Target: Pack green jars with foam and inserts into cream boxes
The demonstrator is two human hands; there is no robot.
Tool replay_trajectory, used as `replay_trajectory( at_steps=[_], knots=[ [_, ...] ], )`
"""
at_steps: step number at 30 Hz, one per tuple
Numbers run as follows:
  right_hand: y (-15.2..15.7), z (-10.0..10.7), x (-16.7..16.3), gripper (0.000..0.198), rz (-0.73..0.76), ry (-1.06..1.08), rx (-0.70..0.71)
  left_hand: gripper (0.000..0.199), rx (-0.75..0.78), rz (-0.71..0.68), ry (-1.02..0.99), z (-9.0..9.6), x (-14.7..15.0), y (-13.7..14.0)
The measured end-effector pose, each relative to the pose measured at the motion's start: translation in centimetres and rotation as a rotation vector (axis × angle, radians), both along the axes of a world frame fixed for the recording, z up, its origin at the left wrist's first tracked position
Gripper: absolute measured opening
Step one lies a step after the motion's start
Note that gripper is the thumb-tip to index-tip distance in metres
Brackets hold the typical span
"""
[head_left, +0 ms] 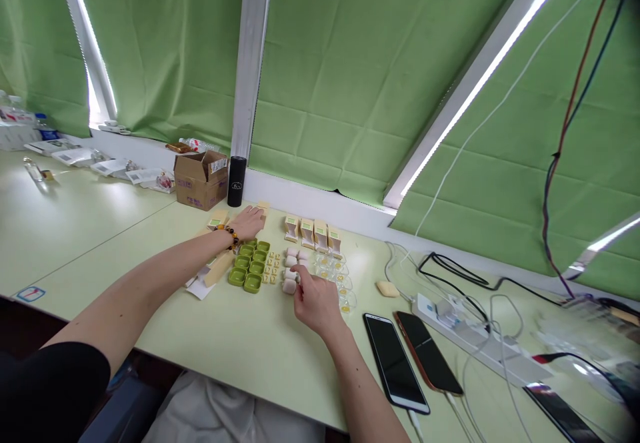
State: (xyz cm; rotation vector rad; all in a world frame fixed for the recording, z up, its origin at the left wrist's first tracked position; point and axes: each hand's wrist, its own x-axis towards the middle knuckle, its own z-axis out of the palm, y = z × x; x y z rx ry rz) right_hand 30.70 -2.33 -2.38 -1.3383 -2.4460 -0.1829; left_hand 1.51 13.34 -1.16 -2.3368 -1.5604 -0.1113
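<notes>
My left hand (247, 223) reaches across the table with its fingers stretched out over a small cream box (263, 209) at the back. Below it, green square cups (240, 263) stand in two rows. Beside them lie rows of tiny yellow pieces (273, 266). My right hand (319, 301) is curled, its index finger bent over the pale pink-white rounded blocks (290, 261); whatever is between its fingers is hidden. Clear plastic cups with yellow spots (344, 281) sit just behind this hand. Several small open-fronted boxes (307, 233) stand in a row at the back.
A brown carton (201, 181) and a black cylinder (237, 181) stand by the window ledge. Flattened cream card (218, 268) lies left of the cups. Two phones (396, 363), a white power strip (480, 336) and loose cables occupy the right. White packets (113, 167) line the far left.
</notes>
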Motion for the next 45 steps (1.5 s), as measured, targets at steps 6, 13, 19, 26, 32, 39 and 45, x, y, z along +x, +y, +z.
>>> replay_trajectory(
  at_steps=[6,13,19,26,32,39,45],
  knots=[
    [0.0,-0.1,0.0,0.046,-0.004,-0.006,-0.001,0.026,-0.007,-0.007,0.014,0.6,0.0,-0.4],
    [-0.1,0.1,0.0,0.047,-0.002,-0.012,-0.001,0.023,-0.015,-0.003,-0.031,1.3,0.2,-0.9],
    [0.0,0.0,-0.1,0.045,0.001,-0.008,-0.004,0.027,0.075,-0.018,-0.155,5.6,1.1,-2.6],
    [-0.3,-0.2,-0.4,0.035,0.051,0.013,-0.013,0.019,0.308,-0.291,-0.540,9.1,3.8,-10.2],
    [-0.5,-1.6,-1.3,0.018,0.179,0.038,0.003,0.012,0.400,-0.376,-0.672,5.0,4.8,-16.0],
    [-1.1,-3.5,-4.1,0.029,0.275,-0.075,0.049,0.014,0.523,-0.401,-0.766,0.4,3.6,-15.5],
    [-0.9,-4.6,-5.0,0.024,0.289,-0.150,0.047,0.020,0.488,-0.368,-0.751,-1.0,3.5,-15.2]
  ],
)
